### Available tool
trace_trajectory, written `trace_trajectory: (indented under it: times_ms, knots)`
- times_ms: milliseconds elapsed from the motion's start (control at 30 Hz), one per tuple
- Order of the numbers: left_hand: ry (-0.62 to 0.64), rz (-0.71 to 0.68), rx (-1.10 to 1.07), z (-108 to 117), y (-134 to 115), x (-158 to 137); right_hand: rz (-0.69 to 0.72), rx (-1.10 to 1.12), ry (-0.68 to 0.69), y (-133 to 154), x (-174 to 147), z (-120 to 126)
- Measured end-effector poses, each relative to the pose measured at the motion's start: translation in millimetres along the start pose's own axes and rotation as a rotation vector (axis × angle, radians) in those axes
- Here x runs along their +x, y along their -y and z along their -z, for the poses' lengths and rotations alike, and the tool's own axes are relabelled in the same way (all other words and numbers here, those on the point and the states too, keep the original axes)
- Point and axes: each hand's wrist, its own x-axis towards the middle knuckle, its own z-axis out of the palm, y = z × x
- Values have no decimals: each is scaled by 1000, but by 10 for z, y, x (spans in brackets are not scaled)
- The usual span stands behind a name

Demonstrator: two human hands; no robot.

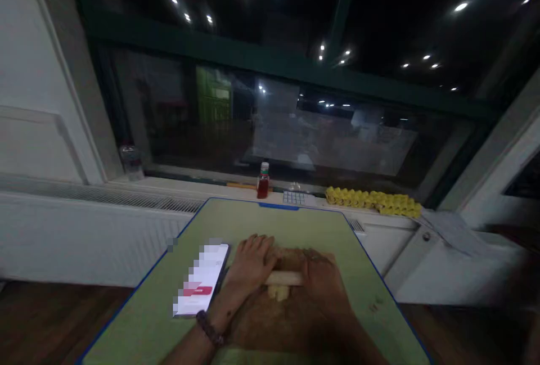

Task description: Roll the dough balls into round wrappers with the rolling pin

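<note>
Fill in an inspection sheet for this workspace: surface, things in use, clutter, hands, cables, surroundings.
Surface: green table with blue edging; a brown board lies on it.
Things in use: wooden rolling pin crosswise over the board, pale dough showing at its near side.
Clutter: lit smartphone beside the left forearm, partly pixelated.
Hands: left hand on the pin's left end, fingers stretched forward; right hand on its right end, finger posture unclear.
Cables: nothing seen.
Surroundings: dark window with reflected lights; small bottle of red liquid and yellow egg carton on the sill; white radiator at left.
</note>
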Motion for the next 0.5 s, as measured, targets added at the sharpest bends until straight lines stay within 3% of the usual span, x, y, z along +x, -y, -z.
trace_trajectory:
  times_ms: [233, 333, 500]
  knots:
    - [-12, -66, -3, -24, -5, -273, -203, 67, -76, 184, -223, 3]
    - [0, -86, 13, -12, -40, -391, -152, 23, -109, 247, -366, -34]
    - [35, -80, 24, 34, -66, -395, -138, -5, 48, 202, -375, -7]
